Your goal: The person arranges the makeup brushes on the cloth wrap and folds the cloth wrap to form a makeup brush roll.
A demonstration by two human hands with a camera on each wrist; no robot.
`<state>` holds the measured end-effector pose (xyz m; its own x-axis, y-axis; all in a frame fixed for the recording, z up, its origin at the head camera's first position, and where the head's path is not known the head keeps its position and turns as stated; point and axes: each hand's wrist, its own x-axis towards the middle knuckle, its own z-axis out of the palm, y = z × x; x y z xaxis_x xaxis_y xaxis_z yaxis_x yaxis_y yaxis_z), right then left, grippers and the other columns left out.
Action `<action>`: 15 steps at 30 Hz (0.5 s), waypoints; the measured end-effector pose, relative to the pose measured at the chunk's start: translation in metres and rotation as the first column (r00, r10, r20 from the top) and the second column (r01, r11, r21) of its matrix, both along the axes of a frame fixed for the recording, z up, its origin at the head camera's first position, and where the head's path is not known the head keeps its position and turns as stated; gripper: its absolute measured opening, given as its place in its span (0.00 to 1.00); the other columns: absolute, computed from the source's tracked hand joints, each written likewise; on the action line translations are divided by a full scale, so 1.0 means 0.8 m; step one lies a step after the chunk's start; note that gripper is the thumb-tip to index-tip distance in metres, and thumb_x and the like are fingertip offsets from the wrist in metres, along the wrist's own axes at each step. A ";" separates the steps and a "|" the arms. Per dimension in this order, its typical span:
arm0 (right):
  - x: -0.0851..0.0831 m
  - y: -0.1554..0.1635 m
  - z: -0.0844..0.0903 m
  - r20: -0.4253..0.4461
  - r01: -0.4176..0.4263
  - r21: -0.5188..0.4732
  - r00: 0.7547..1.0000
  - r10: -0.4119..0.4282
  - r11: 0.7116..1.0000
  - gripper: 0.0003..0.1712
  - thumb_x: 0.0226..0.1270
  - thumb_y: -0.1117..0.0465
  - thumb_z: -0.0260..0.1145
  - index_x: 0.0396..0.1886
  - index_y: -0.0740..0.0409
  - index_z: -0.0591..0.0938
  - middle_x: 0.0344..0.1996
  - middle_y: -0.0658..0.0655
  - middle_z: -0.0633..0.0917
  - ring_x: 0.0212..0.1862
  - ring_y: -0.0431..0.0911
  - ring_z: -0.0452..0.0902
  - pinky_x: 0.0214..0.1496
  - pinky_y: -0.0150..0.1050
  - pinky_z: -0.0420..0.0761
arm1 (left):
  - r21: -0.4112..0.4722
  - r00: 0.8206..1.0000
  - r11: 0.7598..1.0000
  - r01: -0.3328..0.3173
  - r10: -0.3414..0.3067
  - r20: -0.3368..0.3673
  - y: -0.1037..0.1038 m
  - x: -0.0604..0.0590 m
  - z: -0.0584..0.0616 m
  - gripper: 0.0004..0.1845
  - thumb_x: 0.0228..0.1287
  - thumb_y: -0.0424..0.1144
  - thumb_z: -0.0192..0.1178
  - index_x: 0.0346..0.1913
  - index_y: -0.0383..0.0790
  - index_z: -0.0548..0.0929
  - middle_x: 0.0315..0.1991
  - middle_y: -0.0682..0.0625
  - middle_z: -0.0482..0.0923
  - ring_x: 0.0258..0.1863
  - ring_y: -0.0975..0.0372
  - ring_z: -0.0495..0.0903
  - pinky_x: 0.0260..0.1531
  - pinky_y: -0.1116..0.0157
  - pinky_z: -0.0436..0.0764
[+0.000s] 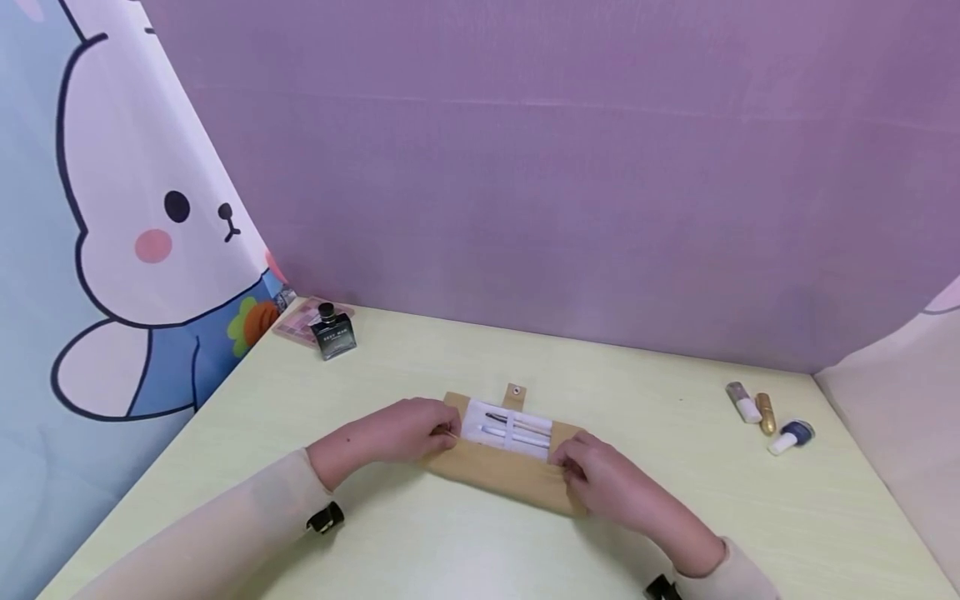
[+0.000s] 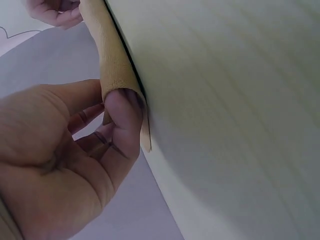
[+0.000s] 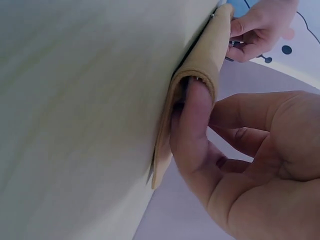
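A tan fabric roll-up pouch (image 1: 498, 471) lies at the middle of the pale green table (image 1: 420, 367), its near edge folded over. Inside, a white lining (image 1: 510, 432) holds slim brushes or pens under a strap. A snap tab (image 1: 514, 393) sticks out at the far edge. My left hand (image 1: 417, 430) pinches the pouch's left end, thumb tucked in the fold (image 2: 120, 75). My right hand (image 1: 600, 479) pinches the right end, thumb inside the fold (image 3: 200, 70).
A small dark bottle (image 1: 333, 332) stands at the back left on a pink palette (image 1: 300, 323). At the right lie a white-capped tube (image 1: 743, 402), a gold tube (image 1: 765, 412) and a blue nail-polish bottle (image 1: 792, 437). A purple backdrop and a rabbit-print cloth (image 1: 135, 233) enclose the table.
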<state>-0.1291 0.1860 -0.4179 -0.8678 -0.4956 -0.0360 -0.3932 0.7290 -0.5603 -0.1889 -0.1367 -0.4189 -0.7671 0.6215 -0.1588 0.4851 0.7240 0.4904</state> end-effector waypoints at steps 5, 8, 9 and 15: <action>0.003 -0.005 0.000 -0.097 -0.001 0.071 0.995 0.008 0.997 0.10 0.67 0.74 0.69 0.42 0.56 0.87 0.39 0.48 0.82 0.37 0.35 0.71 0.38 0.31 0.80 | -0.046 0.998 0.999 -0.003 0.001 -0.060 0.001 0.000 -0.004 0.04 0.76 0.38 0.66 0.40 0.49 0.84 0.36 0.57 0.78 0.35 0.65 0.74 0.38 0.66 0.75; 0.005 -0.008 -0.001 -0.161 0.004 0.117 0.987 0.015 0.993 0.11 0.64 0.73 0.72 0.40 0.54 0.87 0.36 0.48 0.83 0.37 0.37 0.71 0.40 0.33 0.80 | -0.058 0.996 0.998 0.001 -0.006 -0.084 0.002 0.002 -0.004 0.03 0.76 0.39 0.67 0.40 0.48 0.84 0.37 0.57 0.78 0.34 0.66 0.73 0.38 0.66 0.75; 0.005 -0.009 -0.001 -0.177 0.015 0.133 0.984 0.008 0.991 0.11 0.63 0.72 0.73 0.39 0.53 0.87 0.36 0.47 0.83 0.38 0.37 0.71 0.41 0.33 0.80 | -0.059 0.996 0.998 0.004 -0.009 -0.090 0.002 0.003 -0.003 0.02 0.75 0.39 0.67 0.41 0.48 0.85 0.37 0.56 0.78 0.35 0.66 0.73 0.38 0.66 0.76; 0.007 -0.011 -0.001 -0.228 0.063 0.165 0.973 -0.024 0.984 0.14 0.57 0.72 0.77 0.38 0.51 0.88 0.38 0.46 0.84 0.41 0.40 0.70 0.45 0.36 0.78 | -0.091 0.989 0.996 0.021 -0.034 -0.142 0.006 0.009 0.004 0.01 0.74 0.36 0.68 0.44 0.45 0.87 0.40 0.55 0.81 0.36 0.65 0.74 0.41 0.65 0.79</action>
